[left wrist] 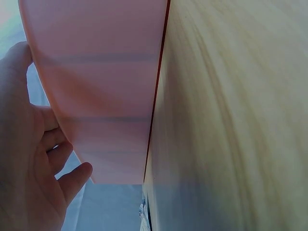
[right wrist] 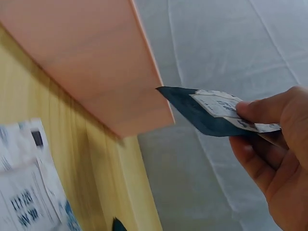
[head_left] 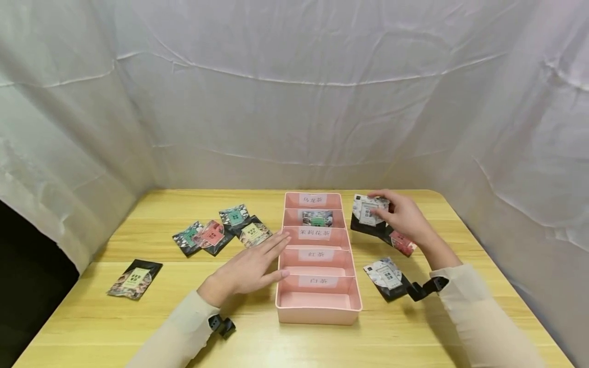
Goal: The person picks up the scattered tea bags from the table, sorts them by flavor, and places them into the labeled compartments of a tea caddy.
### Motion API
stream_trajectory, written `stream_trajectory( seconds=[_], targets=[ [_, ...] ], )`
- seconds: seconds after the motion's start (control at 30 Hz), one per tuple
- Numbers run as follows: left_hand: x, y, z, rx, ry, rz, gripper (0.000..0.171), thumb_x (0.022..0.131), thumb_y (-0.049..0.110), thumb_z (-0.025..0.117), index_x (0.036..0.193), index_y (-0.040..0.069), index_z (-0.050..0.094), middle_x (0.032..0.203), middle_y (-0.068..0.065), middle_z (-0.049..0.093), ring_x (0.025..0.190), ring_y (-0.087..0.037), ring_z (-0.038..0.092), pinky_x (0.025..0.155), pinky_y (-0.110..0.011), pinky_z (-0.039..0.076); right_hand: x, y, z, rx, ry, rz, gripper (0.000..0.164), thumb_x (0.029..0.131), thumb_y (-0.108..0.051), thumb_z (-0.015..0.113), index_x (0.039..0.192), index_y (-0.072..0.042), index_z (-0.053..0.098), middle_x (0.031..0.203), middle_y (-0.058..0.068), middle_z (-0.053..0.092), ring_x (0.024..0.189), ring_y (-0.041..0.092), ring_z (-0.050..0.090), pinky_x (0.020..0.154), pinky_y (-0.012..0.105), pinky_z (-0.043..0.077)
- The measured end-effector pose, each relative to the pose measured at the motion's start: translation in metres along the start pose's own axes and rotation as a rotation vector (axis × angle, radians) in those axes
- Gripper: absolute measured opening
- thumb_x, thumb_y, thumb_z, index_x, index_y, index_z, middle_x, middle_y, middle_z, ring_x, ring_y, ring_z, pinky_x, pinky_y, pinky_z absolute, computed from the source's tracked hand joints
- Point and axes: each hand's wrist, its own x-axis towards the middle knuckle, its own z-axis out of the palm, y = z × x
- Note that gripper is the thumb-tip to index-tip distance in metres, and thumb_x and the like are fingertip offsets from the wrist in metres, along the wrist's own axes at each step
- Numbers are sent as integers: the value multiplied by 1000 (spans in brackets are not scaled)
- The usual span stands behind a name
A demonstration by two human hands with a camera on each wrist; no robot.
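So the whole spot is walled in by creased pale cloth, and below it a yellow wood-grain table can be seen. Near the middle of the table a long pink box is set, split by dividers into five compartments in a row.

Both forearms are covered by cream sleeves. The box's left rim is touched by the left hand, with its fingers stretched out and not curled round anything. On the other side, a white-and-black packet is pinched between the thumb and fingers of the right hand. It's held up off the table, just right of the box's far half.

Under that, a red-label packet is partly hidden, and a second white packet is laid closer in. Left of the box, four packets are bunched up: two with green labels, one pinkish-red, one yellow-green. Another yellow-green one is left well apart, nearer the table's left edge. One green-label packet is stood in the second compartment from the far end.

A small black gadget is worn at each wrist, and white paper labels with Chinese characters are stuck inside the box.
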Motion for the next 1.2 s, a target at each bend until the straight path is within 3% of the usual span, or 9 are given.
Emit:
stream_trajectory(
  seconds=[0.07, 0.27, 0.53, 0.8, 0.93, 1.2],
  targets=[
    [0, 0, 0, 0, -1, -3, 79, 100, 61, 32, 158, 10, 15, 163, -7, 11, 147, -24, 15, 113, -50, 30, -5, -5, 2, 44, 44, -24, 35, 93, -16, 70, 127, -11, 63, 83, 9, 60, 58, 16, 42, 50, 28, 36],
    [0, 1, 1, 4, -8, -7, 79, 100, 62, 32, 158, 11, 15, 163, -6, 10, 147, -25, 16, 112, -50, 31, -21, -22, 12, 199, 116, -99, 35, 88, -5, 72, 123, -4, 64, 91, 11, 64, 60, 10, 47, 47, 20, 41],
    [2, 0, 1, 60, 6, 13, 78, 101, 60, 32, 157, 8, 18, 163, -9, 13, 146, -29, 20, 112, -51, 31, -45, -81, 8, 266, 93, -145, 32, 86, 9, 69, 117, 6, 62, 98, 17, 65, 61, 11, 50, 51, 20, 44],
    [3, 2, -1, 155, 24, 28, 78, 101, 61, 26, 155, 5, 23, 161, -11, 19, 146, -28, 21, 115, -44, 25, -58, -71, 31, 347, 45, -210, 37, 86, 7, 70, 121, -1, 63, 102, 12, 67, 71, 12, 61, 57, 21, 53],
    [3, 3, -1, 197, 34, 45, 76, 102, 59, 26, 154, 4, 26, 160, -13, 22, 146, -28, 20, 116, -44, 25, -64, -76, 39, 354, 32, -283, 39, 85, 4, 72, 122, -5, 64, 108, 10, 68, 74, 11, 63, 59, 22, 54],
    [3, 3, -2, 256, 54, 75, 75, 102, 57, 24, 152, 1, 30, 158, -14, 26, 147, -27, 19, 117, -44, 23, -78, -88, 55, 300, -7, -408, 38, 85, 3, 72, 120, -12, 65, 101, -1, 69, 74, 6, 61, 61, 22, 54]
  ],
)
